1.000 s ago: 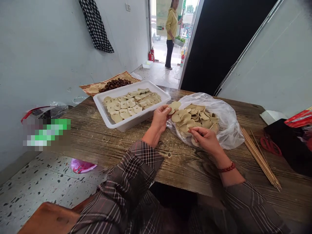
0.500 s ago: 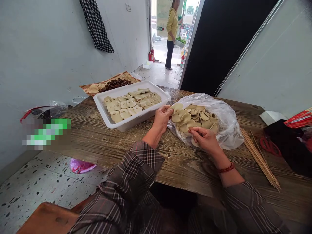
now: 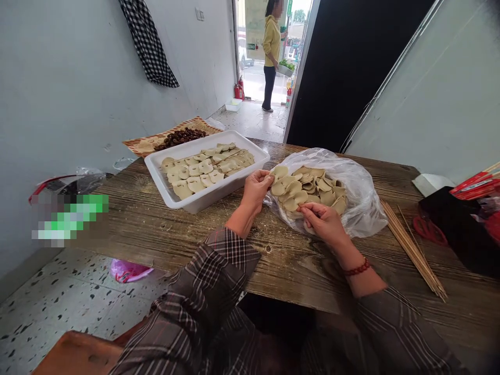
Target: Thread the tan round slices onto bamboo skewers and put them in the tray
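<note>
While the left hand (image 3: pixel 255 188) grips the far end of an overlapping row of round, flat, pale beige slices (image 3: pixel 287 187), the right hand (image 3: pixel 321 221) has its fingers drawn narrow, pinching the near end; whether a stick or a slice lies between their tips is too small to tell. The row hangs slanted between the 2 hands, in front of a loose heap of similar slices (image 3: pixel 326 187) in a clear, crumpled plastic bag (image 3: pixel 365 211). Left of the bag, a white, rectangular plastic tray (image 3: pixel 211 196) holds more slices in rows. Thin, straight wooden sticks (image 3: pixel 416 250) lie right of the bag on the dark brown, wood-grained surface (image 3: pixel 183 234).
</note>
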{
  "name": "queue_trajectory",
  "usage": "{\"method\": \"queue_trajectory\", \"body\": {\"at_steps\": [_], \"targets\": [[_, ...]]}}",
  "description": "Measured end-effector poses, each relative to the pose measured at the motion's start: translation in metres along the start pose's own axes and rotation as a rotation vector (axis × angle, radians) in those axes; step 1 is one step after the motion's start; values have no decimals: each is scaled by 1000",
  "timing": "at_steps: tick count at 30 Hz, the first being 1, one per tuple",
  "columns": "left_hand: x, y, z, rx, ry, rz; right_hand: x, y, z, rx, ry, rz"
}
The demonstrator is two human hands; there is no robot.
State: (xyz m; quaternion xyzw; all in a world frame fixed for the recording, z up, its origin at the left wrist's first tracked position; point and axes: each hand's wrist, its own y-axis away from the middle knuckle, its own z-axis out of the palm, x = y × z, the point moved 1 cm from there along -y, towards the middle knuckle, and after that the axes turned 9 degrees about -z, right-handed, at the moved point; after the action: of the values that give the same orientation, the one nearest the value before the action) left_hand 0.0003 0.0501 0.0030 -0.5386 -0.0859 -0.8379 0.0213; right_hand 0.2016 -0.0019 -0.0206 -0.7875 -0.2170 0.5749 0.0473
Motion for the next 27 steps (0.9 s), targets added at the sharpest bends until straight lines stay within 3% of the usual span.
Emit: {"method": "queue_trajectory", "body": {"at_steps": [7,14,20,27], "targets": [[-2,1,1,-72,8,-73,2,0,2,20,-109,66],[-1,0,0,-136,194,-177,-2,0,2,30,-230,100],[-1,4,4,-257,204,-221,-2,1,3,25,-268,128],[1,3,2,-210,212,-198,-7,0,3,71,-327,132]]}}
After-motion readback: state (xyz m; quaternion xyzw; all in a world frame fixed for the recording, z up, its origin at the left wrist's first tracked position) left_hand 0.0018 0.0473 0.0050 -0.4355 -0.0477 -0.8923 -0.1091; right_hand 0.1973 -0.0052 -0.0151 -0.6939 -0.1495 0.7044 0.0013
